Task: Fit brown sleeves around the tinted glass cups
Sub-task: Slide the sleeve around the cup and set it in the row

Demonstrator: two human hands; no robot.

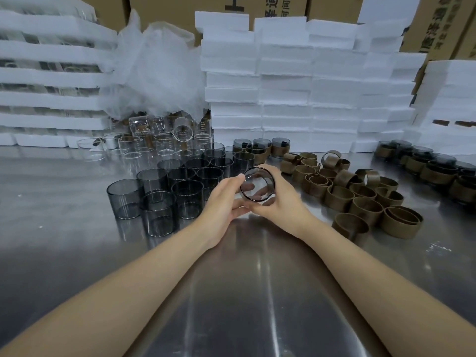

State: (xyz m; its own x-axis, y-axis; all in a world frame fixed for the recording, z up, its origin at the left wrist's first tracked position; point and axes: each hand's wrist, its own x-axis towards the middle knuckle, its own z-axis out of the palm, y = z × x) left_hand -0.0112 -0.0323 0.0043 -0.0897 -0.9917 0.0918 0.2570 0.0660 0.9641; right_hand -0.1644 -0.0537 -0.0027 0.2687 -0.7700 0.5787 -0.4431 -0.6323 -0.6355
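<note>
Both hands hold one tinted glass cup (257, 183) above the steel table (231, 279), tilted so its open mouth faces me. My left hand (223, 202) grips its left side with the thumb on the rim. My right hand (280, 199) wraps round its right side and base. No brown sleeve shows on this cup. Several bare tinted cups (164, 191) stand to the left. A heap of loose brown sleeves (355, 194) lies to the right.
Tinted cups wearing brown sleeves (432, 168) stand at the far right and a few more behind the hands (262, 148). Clear glass cups (154, 143) and bubble wrap (154, 73) sit at the back left. White foam blocks (296, 86) and cardboard boxes line the rear.
</note>
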